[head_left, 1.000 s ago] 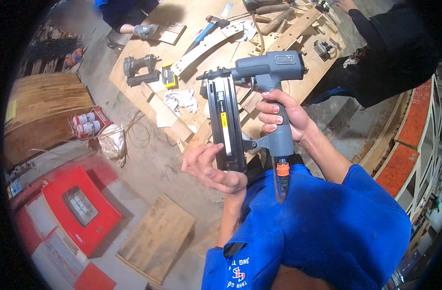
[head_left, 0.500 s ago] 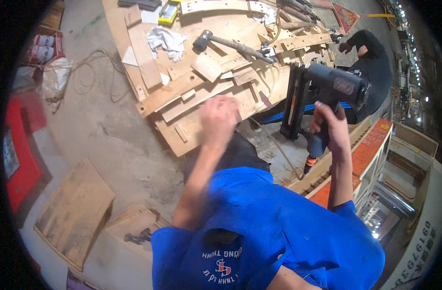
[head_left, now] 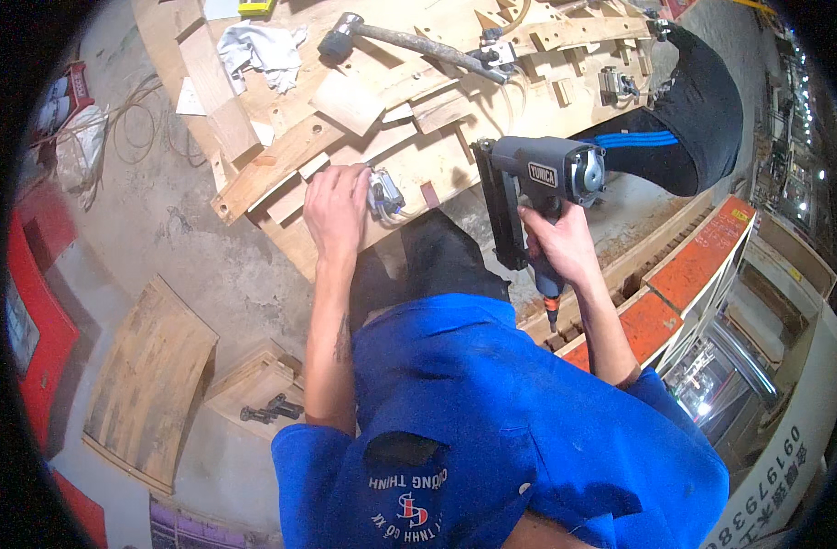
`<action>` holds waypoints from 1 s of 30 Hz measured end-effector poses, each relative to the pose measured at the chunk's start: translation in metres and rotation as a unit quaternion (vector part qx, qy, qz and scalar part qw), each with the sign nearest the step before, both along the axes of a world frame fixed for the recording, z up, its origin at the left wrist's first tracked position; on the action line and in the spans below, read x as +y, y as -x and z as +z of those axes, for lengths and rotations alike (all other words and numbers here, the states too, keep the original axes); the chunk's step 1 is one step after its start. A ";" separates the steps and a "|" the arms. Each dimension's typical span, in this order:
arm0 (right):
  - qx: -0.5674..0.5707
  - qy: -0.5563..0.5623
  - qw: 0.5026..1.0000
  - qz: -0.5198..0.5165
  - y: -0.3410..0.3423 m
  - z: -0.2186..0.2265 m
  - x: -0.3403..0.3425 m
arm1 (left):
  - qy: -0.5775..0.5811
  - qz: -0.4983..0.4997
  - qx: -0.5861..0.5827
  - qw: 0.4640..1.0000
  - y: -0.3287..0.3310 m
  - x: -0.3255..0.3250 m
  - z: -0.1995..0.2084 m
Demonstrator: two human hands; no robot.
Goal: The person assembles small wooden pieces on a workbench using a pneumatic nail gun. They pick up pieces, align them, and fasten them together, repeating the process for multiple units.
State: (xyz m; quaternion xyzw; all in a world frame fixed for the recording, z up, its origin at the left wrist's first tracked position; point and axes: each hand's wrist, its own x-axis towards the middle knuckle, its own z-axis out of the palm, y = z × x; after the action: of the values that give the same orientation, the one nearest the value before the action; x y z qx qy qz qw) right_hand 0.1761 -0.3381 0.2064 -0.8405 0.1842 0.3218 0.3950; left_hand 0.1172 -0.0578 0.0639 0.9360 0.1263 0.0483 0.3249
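My right hand (head_left: 562, 242) is wrapped round the handle of a dark grey nail gun (head_left: 539, 172), with its black magazine upright on the left side. An air hose fitting with an orange band (head_left: 551, 304) sits at the handle's lower end. The gun is in the air, off the bench's near edge. My left hand (head_left: 336, 206) lies over a pale wooden strip (head_left: 286, 203) near that edge, fingers side by side and bent over the wood; the thumb is hard to see. Right beside it is a metal toggle clamp (head_left: 384, 195) fixed to the wooden jig board (head_left: 427, 183).
A mallet (head_left: 418, 48), a white rag (head_left: 258, 55) and wooden pieces (head_left: 348, 102) lie on the bench. Another person in dark clothing with blue stripes (head_left: 684, 123) is at the right. Orange-topped crates (head_left: 702, 242) stand right; a curved wooden panel (head_left: 153, 384) is at the left.
My left hand has moved left onto the wooden strip, uncovering the toggle clamp. The nail gun in my right hand has shifted left and turned. The view has moved closer over the bench.
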 end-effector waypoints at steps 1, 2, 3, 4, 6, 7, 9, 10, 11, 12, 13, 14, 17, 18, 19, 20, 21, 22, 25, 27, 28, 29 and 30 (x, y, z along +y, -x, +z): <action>-0.020 0.009 0.999 0.023 -0.002 0.000 -0.002 | -0.036 -0.026 -0.047 0.998 0.003 0.001 0.000; -0.037 0.017 0.998 0.048 -0.005 0.002 -0.003 | 0.025 0.036 -0.043 0.998 0.008 -0.003 0.000; -0.001 0.002 1.000 0.021 -0.008 0.006 -0.004 | 0.090 0.097 -0.014 0.991 0.017 -0.004 0.004; 0.015 -0.011 1.000 -0.006 -0.011 0.012 -0.005 | 0.149 0.158 -0.002 0.976 0.027 -0.007 0.009; 0.023 0.001 0.999 -0.031 -0.021 0.026 -0.003 | 0.175 0.201 0.036 0.963 0.041 -0.012 0.013; 0.002 -0.054 0.997 -0.063 -0.027 0.033 -0.002 | 0.169 0.199 0.057 0.964 0.048 -0.019 0.014; -0.029 -0.039 0.998 -0.036 -0.046 0.045 -0.001 | 0.164 0.196 0.084 0.963 0.057 -0.029 0.011; -0.037 -0.051 0.998 -0.025 -0.058 0.050 -0.001 | 0.182 0.217 0.084 0.955 0.058 -0.032 0.006; -0.063 -0.030 0.997 0.015 -0.069 0.052 0.001 | 0.194 0.238 0.091 0.947 0.058 -0.033 0.001; -0.071 -0.050 0.996 0.023 -0.078 0.055 0.002 | 0.206 0.268 0.135 0.931 0.058 -0.032 -0.005; -0.075 -0.015 0.997 0.028 -0.086 0.057 0.004 | 0.176 0.269 0.146 0.936 0.056 -0.027 -0.011; -0.098 -0.037 0.993 0.056 -0.092 0.058 0.007 | 0.100 0.200 0.059 0.973 0.054 -0.022 -0.018; -0.098 0.003 0.994 0.057 -0.104 0.060 0.011 | -0.077 0.089 -0.029 0.993 0.047 -0.001 -0.038; -0.081 0.028 0.995 0.047 -0.104 0.062 0.011 | -0.097 0.090 -0.030 0.991 0.046 0.004 -0.045; -0.067 0.036 0.995 0.058 -0.103 0.064 0.011 | -0.117 0.082 -0.032 0.989 0.044 0.008 -0.052; -0.043 0.086 0.995 0.042 -0.101 0.066 0.010 | -0.125 0.069 -0.041 0.989 0.043 0.012 -0.058; -0.038 0.056 0.996 0.066 -0.097 0.067 0.010 | -0.132 0.047 -0.045 0.989 0.044 0.016 -0.064; -0.026 0.052 0.996 0.072 -0.091 0.067 0.010 | -0.140 0.023 -0.055 0.988 0.044 0.019 -0.069; 0.078 0.124 0.981 0.130 -0.075 0.060 0.012 | -0.141 -0.025 -0.059 0.988 0.043 0.029 -0.078; 0.073 0.107 0.975 0.183 -0.060 0.047 0.018 | -0.129 -0.043 -0.088 0.987 0.041 0.033 -0.075; 0.051 0.065 0.979 0.187 -0.052 0.039 0.021 | -0.130 -0.047 -0.054 0.989 0.039 0.035 -0.070; 0.031 0.021 0.981 0.192 -0.045 0.031 0.025 | -0.133 -0.057 -0.036 0.989 0.037 0.035 -0.064; 0.025 -0.020 0.984 0.173 -0.038 0.025 0.027 | -0.136 -0.065 -0.009 0.988 0.034 0.034 -0.056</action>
State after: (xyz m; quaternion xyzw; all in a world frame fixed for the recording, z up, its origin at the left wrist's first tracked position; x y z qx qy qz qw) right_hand 0.2141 -0.3114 0.2317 -0.8433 0.0400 0.4100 0.3451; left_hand 0.0829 -0.0238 0.0080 0.9773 0.0542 0.0520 0.1980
